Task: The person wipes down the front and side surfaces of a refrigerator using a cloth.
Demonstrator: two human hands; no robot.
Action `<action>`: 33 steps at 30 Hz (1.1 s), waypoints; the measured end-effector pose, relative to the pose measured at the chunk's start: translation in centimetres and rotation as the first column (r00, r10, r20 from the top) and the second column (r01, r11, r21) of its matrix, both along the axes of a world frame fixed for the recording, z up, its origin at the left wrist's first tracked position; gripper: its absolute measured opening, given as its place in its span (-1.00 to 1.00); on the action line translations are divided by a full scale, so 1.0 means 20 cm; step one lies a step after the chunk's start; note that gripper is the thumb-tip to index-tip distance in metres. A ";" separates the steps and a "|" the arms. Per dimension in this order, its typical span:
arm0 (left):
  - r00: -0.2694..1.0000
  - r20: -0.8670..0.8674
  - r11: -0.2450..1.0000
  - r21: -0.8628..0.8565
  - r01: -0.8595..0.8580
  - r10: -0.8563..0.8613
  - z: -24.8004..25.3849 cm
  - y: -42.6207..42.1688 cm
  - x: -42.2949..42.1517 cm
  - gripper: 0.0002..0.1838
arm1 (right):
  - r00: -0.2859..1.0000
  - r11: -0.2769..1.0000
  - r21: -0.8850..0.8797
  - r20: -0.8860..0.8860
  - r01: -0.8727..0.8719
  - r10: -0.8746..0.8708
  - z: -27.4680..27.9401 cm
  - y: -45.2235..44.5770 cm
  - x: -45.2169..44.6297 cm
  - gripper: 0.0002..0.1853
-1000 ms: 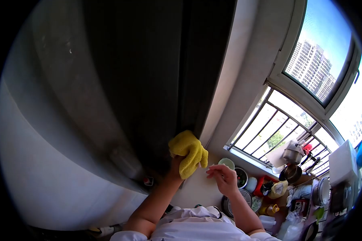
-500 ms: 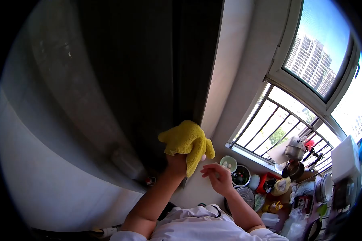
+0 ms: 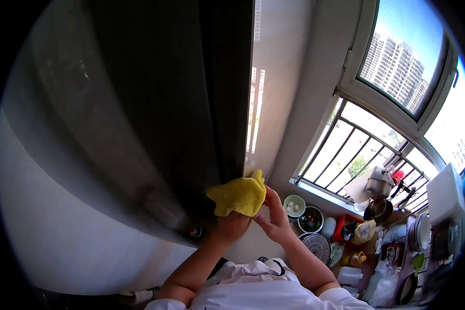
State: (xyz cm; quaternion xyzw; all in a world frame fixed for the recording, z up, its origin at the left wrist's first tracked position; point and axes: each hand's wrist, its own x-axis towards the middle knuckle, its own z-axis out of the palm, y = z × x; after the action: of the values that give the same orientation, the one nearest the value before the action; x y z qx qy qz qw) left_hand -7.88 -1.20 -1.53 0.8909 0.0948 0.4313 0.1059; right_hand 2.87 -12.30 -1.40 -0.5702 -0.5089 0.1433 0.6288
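Observation:
A yellow fluffy cloth [image 3: 238, 196] lies bunched over my left hand [image 3: 232, 226], whose fingers are mostly hidden beneath it. From the right, my right hand [image 3: 277, 219] grips the cloth's edge, thumb below and fingers along its side. Both hands are close together in front of a tall dark panel [image 3: 160, 103], near its lower right edge. Beside that edge runs a pale, glossy strip [image 3: 279, 77] with window light reflected in it.
On the right, a barred window [image 3: 354, 155] stands above several kitchen items. Among them are a green bowl with eggs [image 3: 294, 199], a white-rimmed bowl [image 3: 311, 213], a round grey rack [image 3: 315, 248], a pan [image 3: 378, 211] and an oil bottle [image 3: 354, 258]. A pale curved surface [image 3: 77, 222] fills the left.
My right hand has come up and left to the cloth and taken hold of its edge. The cloth and my left hand are lower. The view has shifted slightly.

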 end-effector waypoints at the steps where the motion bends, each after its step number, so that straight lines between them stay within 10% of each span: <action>1: 0.999 -0.027 0.997 -0.066 0.034 -0.036 0.00 -0.03 -0.01 -0.53 | 1.000 1.000 -0.001 -0.006 -0.001 0.001 -0.01 0.01 0.00 -0.29; 8: 0.991 -0.048 0.980 -0.158 0.118 -0.127 -0.02 -0.01 -0.12 -0.58 | 0.972 0.975 -0.061 -0.095 0.212 -0.217 0.03 0.05 -0.02 -0.82; 15: 1.000 0.007 0.984 -0.179 0.011 -0.010 -0.06 0.05 -0.13 -0.59 | 0.877 0.949 0.156 -0.444 0.276 -0.182 0.10 0.19 0.03 -0.78; 23: 0.998 0.042 0.990 -0.131 -0.043 0.049 -0.04 0.10 0.01 -0.56 | 0.940 0.910 0.272 0.052 0.312 -0.338 -0.02 0.39 -0.08 -0.47; 33: 0.957 0.281 0.995 0.087 0.050 -0.073 0.73 0.29 0.17 -0.44 | 0.835 0.813 0.581 0.427 0.043 -0.348 0.85 0.59 0.14 -0.15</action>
State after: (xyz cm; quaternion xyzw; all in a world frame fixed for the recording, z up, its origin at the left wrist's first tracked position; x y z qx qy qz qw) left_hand -4.45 4.51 13.14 0.8259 0.0338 0.5544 0.0967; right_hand 5.69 -0.53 15.63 -0.4338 -0.6129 -0.2342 0.6175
